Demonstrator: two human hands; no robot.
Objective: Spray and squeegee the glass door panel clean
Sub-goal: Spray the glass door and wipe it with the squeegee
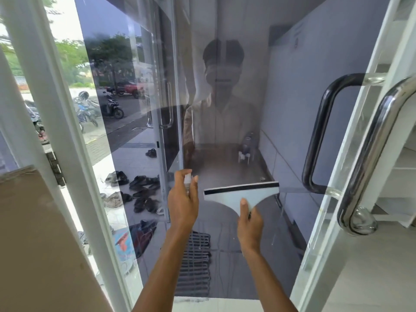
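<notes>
My right hand grips the handle of the squeegee, thumb on its pale body, the black blade edge up against the glass door panel. My left hand is wrapped around a small spray bottle, just left of the blade. A band of mist clouds the glass above the blade. Right of it stands the steel door handle. Beyond the glass, sandals lie on the tiled floor.

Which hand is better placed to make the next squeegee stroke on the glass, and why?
The right hand: it grips the squeegee with the blade against the glass door panel. The left hand holds the spray bottle.
</notes>
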